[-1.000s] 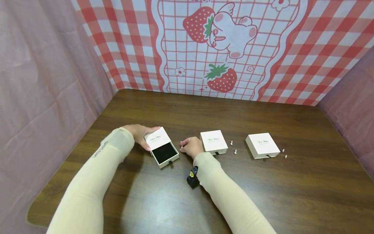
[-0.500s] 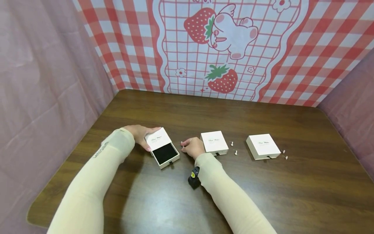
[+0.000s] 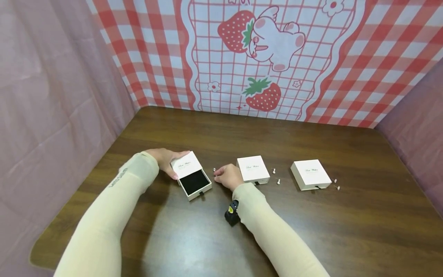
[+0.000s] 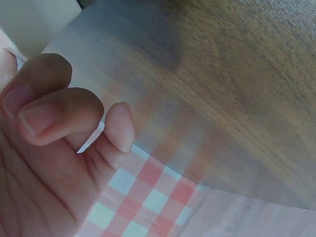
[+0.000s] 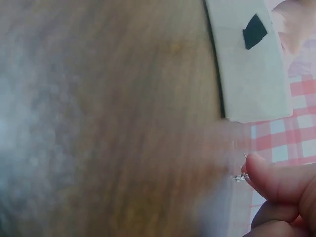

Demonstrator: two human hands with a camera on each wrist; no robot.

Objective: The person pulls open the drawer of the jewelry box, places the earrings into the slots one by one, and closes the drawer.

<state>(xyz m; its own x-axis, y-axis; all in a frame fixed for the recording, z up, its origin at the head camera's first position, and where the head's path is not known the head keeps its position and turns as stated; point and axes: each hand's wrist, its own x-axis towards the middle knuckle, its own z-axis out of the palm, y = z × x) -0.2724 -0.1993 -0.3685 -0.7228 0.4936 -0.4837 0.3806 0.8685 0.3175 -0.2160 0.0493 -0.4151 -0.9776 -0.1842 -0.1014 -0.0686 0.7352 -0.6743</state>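
My left hand (image 3: 164,159) holds the outer sleeve of a white box (image 3: 186,164) between thumb and fingers. The box's drawer, with its black lining (image 3: 194,182), is pulled partly out toward me. Just right of this drawer, my right hand (image 3: 229,177) pinches a small silvery stud earring (image 5: 241,177) between thumb and forefinger; its thin pin shows at the thumb tip. Another small stud (image 3: 214,169) lies on the table slightly beyond those fingertips. In the left wrist view, curled fingers (image 4: 64,116) appear near a corner of the white box.
A second white box (image 3: 253,168) stands shut just right of my right hand, with small studs (image 3: 278,181) beside it. Farther right is a third shut box (image 3: 311,174), also with studs (image 3: 338,187) at its side. A checked cloth (image 3: 155,50) hangs behind the wooden table (image 3: 221,127).
My right hand has drawn slightly toward me and to the right, leaving one stud apart from its fingertips. The left hand and the partly open box stay in place.
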